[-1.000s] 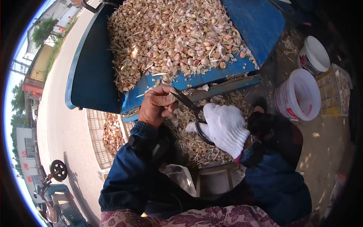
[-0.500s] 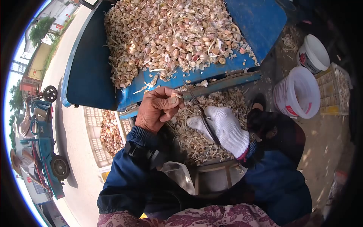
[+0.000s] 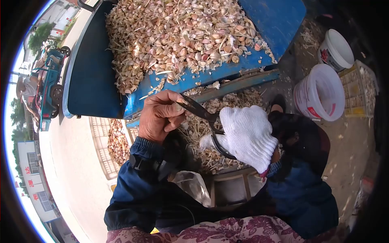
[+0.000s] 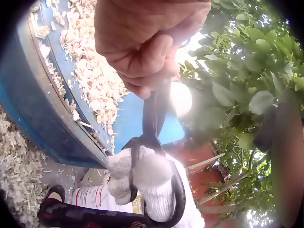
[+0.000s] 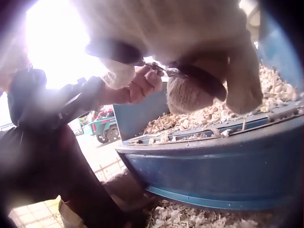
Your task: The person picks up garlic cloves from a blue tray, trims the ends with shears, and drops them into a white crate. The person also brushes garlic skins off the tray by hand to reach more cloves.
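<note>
My bare left hand [image 3: 160,115] pinches a small garlic clove [image 3: 180,101] between thumb and forefinger, mostly hidden by the fingertips. In a white knit glove, my right hand [image 3: 249,137] grips dark metal scissors [image 3: 198,110] by their loop handles. The blades reach left to the clove, right at the left fingertips. In the left wrist view, gloved fingers pass through the handle loop [image 4: 179,202]. A big heap of garlic cloves [image 3: 182,36] lies just beyond both hands in a blue metal bed [image 3: 87,81]. Below the hands are loose skins and stem trimmings [image 3: 243,99].
On the left, a pale plastic crate [image 3: 98,139] holds cloves [image 3: 117,143]. Two white buckets [image 3: 302,97] and a yellowish crate [image 3: 354,91] stand at the right. A clear plastic bag [image 3: 192,186] lies near the lap. Out on the road is a teal three-wheeler [image 3: 50,89].
Half a second ago the scissors were drawn back from the clove with blades pointing up; now they have swung back left to the fingertips. The three-wheeler has moved farther up the road.
</note>
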`<move>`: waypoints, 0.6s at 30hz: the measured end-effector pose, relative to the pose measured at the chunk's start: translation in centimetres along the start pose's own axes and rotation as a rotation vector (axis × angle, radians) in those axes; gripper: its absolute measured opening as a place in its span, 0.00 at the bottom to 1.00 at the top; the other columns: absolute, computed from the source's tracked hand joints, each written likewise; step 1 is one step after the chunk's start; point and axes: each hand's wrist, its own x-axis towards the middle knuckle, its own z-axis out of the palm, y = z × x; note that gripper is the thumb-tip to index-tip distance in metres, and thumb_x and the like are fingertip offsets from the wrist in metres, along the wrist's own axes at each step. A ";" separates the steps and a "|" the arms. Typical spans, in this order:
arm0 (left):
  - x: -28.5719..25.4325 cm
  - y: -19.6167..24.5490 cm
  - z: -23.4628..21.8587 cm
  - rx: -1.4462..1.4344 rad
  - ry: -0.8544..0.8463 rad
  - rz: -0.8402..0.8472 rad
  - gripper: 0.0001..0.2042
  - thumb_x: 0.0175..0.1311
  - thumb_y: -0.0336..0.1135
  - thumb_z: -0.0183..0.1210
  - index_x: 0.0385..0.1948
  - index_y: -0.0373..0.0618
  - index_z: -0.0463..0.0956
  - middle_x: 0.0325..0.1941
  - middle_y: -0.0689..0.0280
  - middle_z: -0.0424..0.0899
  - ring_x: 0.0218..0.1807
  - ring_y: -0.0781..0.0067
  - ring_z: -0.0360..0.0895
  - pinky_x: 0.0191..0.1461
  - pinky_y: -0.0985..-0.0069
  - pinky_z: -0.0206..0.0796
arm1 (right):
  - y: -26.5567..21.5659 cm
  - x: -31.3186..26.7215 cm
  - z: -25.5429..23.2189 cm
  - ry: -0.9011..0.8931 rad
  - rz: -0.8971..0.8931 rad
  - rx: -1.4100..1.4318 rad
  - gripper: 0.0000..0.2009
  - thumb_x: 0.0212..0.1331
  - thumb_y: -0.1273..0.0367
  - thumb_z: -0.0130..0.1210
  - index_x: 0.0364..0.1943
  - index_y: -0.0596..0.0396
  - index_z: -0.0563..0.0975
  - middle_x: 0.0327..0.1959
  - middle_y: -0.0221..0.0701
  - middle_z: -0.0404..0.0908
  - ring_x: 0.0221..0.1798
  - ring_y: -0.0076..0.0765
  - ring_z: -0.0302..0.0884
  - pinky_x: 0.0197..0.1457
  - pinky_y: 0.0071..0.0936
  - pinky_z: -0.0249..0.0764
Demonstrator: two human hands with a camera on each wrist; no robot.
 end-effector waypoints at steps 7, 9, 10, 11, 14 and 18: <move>0.1 0.1 0.1 0.014 0.028 -0.072 0.07 0.55 0.20 0.61 0.35 0.33 0.76 0.28 0.48 0.81 0.10 0.82 0.61 0.11 0.85 0.45 | 0.2 -0.2 0.3 0.024 0.012 0.053 0.32 0.46 0.37 0.59 0.20 0.57 0.73 0.12 0.40 0.73 0.19 0.49 0.77 0.25 0.42 0.71; -0.1 -0.2 0.4 0.025 0.043 -0.079 0.07 0.55 0.21 0.61 0.35 0.33 0.76 0.28 0.48 0.80 0.10 0.82 0.60 0.11 0.85 0.45 | 0.4 -0.3 0.6 0.031 0.030 0.101 0.31 0.46 0.38 0.59 0.19 0.56 0.73 0.12 0.41 0.73 0.19 0.50 0.77 0.25 0.43 0.71; -0.3 -0.4 1.0 0.085 0.038 -0.105 0.07 0.56 0.21 0.61 0.35 0.33 0.76 0.28 0.48 0.80 0.10 0.82 0.60 0.12 0.85 0.46 | 0.4 -0.4 0.7 0.039 0.048 0.149 0.31 0.46 0.38 0.60 0.18 0.56 0.73 0.12 0.41 0.73 0.19 0.51 0.77 0.24 0.43 0.70; -0.4 -0.7 1.5 0.144 0.032 -0.132 0.07 0.56 0.21 0.62 0.35 0.32 0.76 0.27 0.49 0.80 0.10 0.82 0.60 0.12 0.86 0.46 | 0.7 -0.4 1.1 0.036 0.051 0.148 0.31 0.46 0.38 0.60 0.18 0.56 0.73 0.12 0.41 0.73 0.19 0.51 0.77 0.24 0.43 0.70; 0.0 -1.5 1.4 0.087 0.066 -0.121 0.08 0.56 0.23 0.62 0.35 0.31 0.76 0.28 0.50 0.80 0.11 0.82 0.59 0.13 0.85 0.47 | 1.6 -0.3 1.6 0.013 0.060 0.119 0.31 0.49 0.38 0.59 0.18 0.56 0.73 0.11 0.39 0.73 0.17 0.45 0.76 0.21 0.39 0.69; 0.0 -1.3 -0.7 0.069 -0.009 -0.122 0.09 0.58 0.25 0.61 0.38 0.31 0.76 0.30 0.49 0.80 0.12 0.81 0.60 0.14 0.86 0.48 | 1.7 -0.2 1.7 -0.134 0.279 0.706 0.33 0.59 0.40 0.50 0.17 0.59 0.74 0.14 0.46 0.71 0.22 0.53 0.74 0.26 0.41 0.67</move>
